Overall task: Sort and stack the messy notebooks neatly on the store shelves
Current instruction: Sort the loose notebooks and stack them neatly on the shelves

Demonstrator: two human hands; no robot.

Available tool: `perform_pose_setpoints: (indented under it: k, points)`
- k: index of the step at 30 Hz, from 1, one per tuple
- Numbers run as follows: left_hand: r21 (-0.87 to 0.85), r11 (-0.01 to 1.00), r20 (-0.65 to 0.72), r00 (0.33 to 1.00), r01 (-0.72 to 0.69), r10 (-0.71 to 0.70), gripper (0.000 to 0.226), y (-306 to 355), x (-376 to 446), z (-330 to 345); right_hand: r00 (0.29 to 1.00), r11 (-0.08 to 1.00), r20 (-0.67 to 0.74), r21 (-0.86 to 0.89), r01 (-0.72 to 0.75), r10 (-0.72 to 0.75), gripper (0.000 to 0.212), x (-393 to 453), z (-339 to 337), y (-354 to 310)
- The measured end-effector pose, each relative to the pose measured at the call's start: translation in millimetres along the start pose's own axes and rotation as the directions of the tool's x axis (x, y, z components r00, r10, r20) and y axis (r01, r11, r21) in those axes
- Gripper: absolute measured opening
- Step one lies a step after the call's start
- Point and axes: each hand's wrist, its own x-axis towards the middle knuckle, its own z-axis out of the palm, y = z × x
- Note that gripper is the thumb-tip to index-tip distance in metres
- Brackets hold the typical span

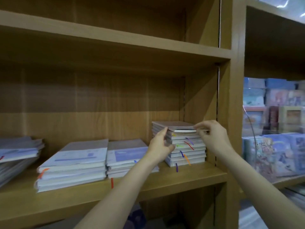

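A tall stack of notebooks [188,151] with coloured ribbon markers stands at the right end of the wooden shelf [165,180]. Its top notebook [173,124] has a grey-brown cover. My left hand [160,144] presses against the stack's left front corner, fingertips up at the top notebook's edge. My right hand [212,134] pinches the top notebook's front right edge. To the left lie two lower stacks, one in the middle [127,156] and a wider one [74,164]. A slumped, uneven pile [18,154] sits at the far left.
The shelf's right upright [222,113] stands close beside the tall stack. An empty shelf board [115,42] runs above. The neighbouring unit on the right holds colourful packaged goods [277,154] behind a clear guard. A lower compartment opens below.
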Motion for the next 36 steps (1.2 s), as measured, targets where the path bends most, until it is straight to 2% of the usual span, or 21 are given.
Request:
perform_pose_setpoints:
  k: [3, 7, 10, 12, 13, 15, 17, 20, 23, 25, 27, 28, 29, 31, 33, 36]
  points:
    - [0.032, 0.999, 0.005, 1.000, 0.003, -0.003, 0.076, 0, 2, 5, 0.996, 0.996, 0.051, -0.049, 0.074, -0.072, 0.027, -2, 12, 5]
    - [0.004, 1.000, -0.007, 0.999, 0.031, -0.031, 0.079, -2, 5, 6, 0.992, 0.984, 0.020, -0.128, 0.126, -0.124, 0.038, 0, 18, 10]
    - [-0.033, 0.999, 0.000, 1.000, 0.030, -0.030, 0.075, -4, 2, 4, 0.973, 0.932, 0.163, -0.296, 0.209, -0.166, 0.055, 4, 23, 8]
    - [0.037, 0.999, -0.029, 0.999, -0.031, 0.033, 0.069, -5, -3, -2, 0.948, 0.924, 0.278, -0.299, 0.238, -0.154, 0.061, 9, 26, 5]
    - [0.093, 0.993, -0.058, 0.996, -0.067, 0.072, 0.065, -6, -8, -7, 0.942, 0.916, 0.280, -0.296, 0.271, -0.188, 0.057, 11, 28, 3]
    - [0.227, 0.967, -0.133, 0.980, -0.114, 0.147, 0.058, -8, -18, -19, 0.932, 0.886, 0.177, -0.296, 0.357, -0.316, 0.038, 12, 28, -4]
    - [0.349, 0.926, -0.195, 0.955, -0.145, 0.223, 0.051, -12, -29, -36, 0.892, 0.854, 0.070, -0.266, 0.447, -0.446, 0.025, 8, 29, -17]
    - [0.398, 0.908, -0.287, 0.922, -0.133, 0.261, 0.046, -15, -44, -65, 0.772, 0.772, -0.098, -0.205, 0.602, -0.628, 0.021, -3, 40, -40]
    - [0.425, 0.903, -0.394, 0.885, -0.062, 0.246, 0.041, -19, -61, -96, 0.710, 0.739, -0.210, -0.143, 0.658, -0.672, 0.023, -16, 60, -65]
    - [0.435, 0.900, -0.471, 0.849, -0.012, 0.239, 0.038, -25, -74, -118, 0.671, 0.701, -0.221, -0.106, 0.705, -0.708, 0.022, -25, 76, -80]
    - [0.417, 0.908, -0.526, 0.828, 0.050, 0.196, 0.036, -33, -86, -135, 0.612, 0.624, -0.129, -0.091, 0.776, -0.780, 0.023, -34, 92, -90]
    - [0.416, 0.905, -0.526, 0.835, 0.087, 0.161, 0.035, -38, -91, -141, 0.596, 0.594, 0.001, -0.075, 0.801, -0.803, 0.025, -39, 99, -92]
    - [0.433, 0.893, -0.502, 0.856, 0.126, 0.123, 0.033, -42, -94, -145, 0.595, 0.595, 0.153, -0.050, 0.802, -0.789, 0.027, -45, 104, -92]
    - [0.489, 0.856, -0.420, 0.905, 0.167, 0.064, 0.029, -47, -97, -149, 0.645, 0.692, 0.343, 0.020, 0.722, -0.683, 0.036, -54, 108, -85]
    - [0.521, 0.840, -0.335, 0.941, 0.149, 0.041, 0.027, -49, -98, -149, 0.688, 0.764, 0.384, 0.078, 0.641, -0.616, 0.045, -58, 106, -78]
    - [0.567, 0.816, -0.239, 0.971, 0.113, 0.031, 0.025, -46, -98, -147, 0.790, 0.860, 0.372, 0.051, 0.508, -0.488, 0.048, -56, 98, -68]
